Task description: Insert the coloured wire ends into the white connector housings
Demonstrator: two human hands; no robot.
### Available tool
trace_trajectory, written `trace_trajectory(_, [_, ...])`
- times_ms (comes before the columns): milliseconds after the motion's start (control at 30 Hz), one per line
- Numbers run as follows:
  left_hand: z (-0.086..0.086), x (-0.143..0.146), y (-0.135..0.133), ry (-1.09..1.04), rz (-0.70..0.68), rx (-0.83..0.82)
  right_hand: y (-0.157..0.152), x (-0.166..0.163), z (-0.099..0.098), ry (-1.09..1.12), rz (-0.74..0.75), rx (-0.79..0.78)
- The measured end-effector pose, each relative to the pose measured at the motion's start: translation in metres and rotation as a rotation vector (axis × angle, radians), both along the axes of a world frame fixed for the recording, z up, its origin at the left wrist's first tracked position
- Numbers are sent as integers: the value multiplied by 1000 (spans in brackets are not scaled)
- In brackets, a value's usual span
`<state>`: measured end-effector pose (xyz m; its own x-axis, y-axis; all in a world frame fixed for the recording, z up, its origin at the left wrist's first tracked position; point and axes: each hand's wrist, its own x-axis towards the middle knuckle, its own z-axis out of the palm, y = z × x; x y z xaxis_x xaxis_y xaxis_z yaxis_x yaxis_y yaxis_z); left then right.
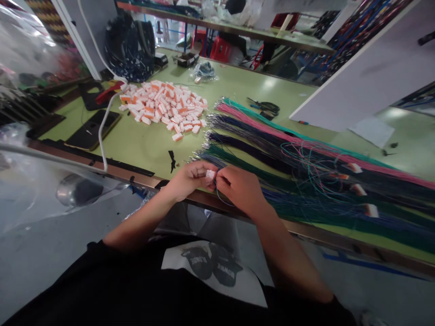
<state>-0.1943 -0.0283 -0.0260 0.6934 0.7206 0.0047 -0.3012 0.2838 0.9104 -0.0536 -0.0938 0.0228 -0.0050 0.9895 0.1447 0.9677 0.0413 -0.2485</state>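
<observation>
Over the table's front edge, my left hand (188, 179) is closed on a small white connector housing (210, 174), its face turned up between thumb and fingers. My right hand (239, 188) is pinched shut right beside the housing, on a thin wire (222, 197) that loops down below the hands. Whether the wire's end sits inside the housing is hidden by the fingers. Just beyond lie bundles of cut wires in green (244, 160), dark blue (251, 144), pink (258, 123) and teal (251, 108), their metal-tipped ends pointing left.
A heap of white and orange connector housings (166, 106) lies behind my left hand. Several wired housings (371, 210) rest on the bundles at right. A dark phone (92, 130), a white cable (101, 131), pliers (267, 106) and a white panel (360, 68) stand around the green table (149, 149).
</observation>
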Motion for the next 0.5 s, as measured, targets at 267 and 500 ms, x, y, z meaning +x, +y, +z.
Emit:
trace_trajectory(267, [-6,0,3,-55,-21,-28,-2,12,-5,276,101,47])
trace_trajectory(500, [-11,-1,6,-68,-62,-54,-3,11,-8,318,115,120])
